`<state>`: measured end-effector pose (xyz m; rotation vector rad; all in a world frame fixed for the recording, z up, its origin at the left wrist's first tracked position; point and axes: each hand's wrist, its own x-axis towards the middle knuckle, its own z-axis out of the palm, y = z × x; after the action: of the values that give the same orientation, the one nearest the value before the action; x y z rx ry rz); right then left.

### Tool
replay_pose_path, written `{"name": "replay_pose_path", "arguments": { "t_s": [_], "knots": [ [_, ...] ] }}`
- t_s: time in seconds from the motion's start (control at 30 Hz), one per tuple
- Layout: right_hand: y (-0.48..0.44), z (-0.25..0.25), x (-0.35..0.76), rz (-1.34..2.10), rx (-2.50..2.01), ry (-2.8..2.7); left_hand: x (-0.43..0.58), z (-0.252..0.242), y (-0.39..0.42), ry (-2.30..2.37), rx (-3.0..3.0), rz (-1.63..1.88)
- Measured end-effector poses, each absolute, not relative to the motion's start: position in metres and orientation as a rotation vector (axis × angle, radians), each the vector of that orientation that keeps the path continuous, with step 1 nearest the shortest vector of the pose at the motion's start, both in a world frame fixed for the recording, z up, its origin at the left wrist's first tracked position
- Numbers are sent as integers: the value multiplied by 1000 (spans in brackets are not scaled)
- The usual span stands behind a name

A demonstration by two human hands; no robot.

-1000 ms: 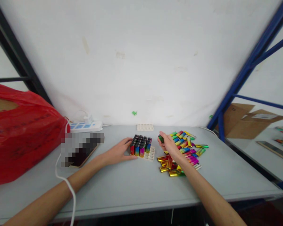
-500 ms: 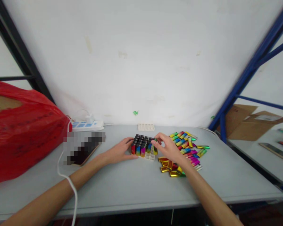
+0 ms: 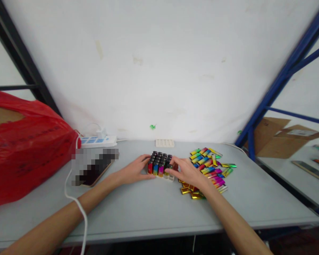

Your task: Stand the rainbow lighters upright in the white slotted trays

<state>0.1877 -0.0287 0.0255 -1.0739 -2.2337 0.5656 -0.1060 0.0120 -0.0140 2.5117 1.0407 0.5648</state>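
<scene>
Rows of lighters (image 3: pixel 156 168) with black tops and shiny coloured bodies stand upright in a white slotted tray (image 3: pixel 171 178). My left hand (image 3: pixel 135 170) braces the tray's left side, fingers at the back corner and thumb at the front. Over the right front part of the block, my right hand (image 3: pixel 183 170) pinches a lighter (image 3: pixel 168 171), which its fingers partly cover. A loose heap of metallic lighters (image 3: pixel 202 161) in gold, green, blue, red and pink lies just right of that hand, partly hidden by the forearm.
Against the wall sits another white slotted tray (image 3: pixel 164 143). On the left are a phone (image 3: pixel 98 173), a white power strip (image 3: pixel 101 141), a white cable (image 3: pixel 78 203) and a large red plastic bag (image 3: pixel 29 152). A blue frame post (image 3: pixel 278 88) rises at right.
My right hand has shifted slightly left and toward me, from the tray's right edge to its front right part, bringing a lighter along. My left hand stays put.
</scene>
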Motion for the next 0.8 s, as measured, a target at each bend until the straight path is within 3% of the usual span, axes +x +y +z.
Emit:
{"name": "replay_pose_path", "arguments": {
  "t_s": [0.17,0.37,0.63,0.8],
  "knots": [
    [-25,23,187,576,-1143,-2271,-107,-14,12,1033,2516,576],
    [-21,23,191,232,-1280,-2470,-107,-16,13,1056,2513,569],
    [24,-2,265,-239,-1642,-2113,-105,-11,10,1090,2505,569],
    [35,-23,294,-176,-2024,-2138,-104,-10,9,1095,2509,516]
  ]
}}
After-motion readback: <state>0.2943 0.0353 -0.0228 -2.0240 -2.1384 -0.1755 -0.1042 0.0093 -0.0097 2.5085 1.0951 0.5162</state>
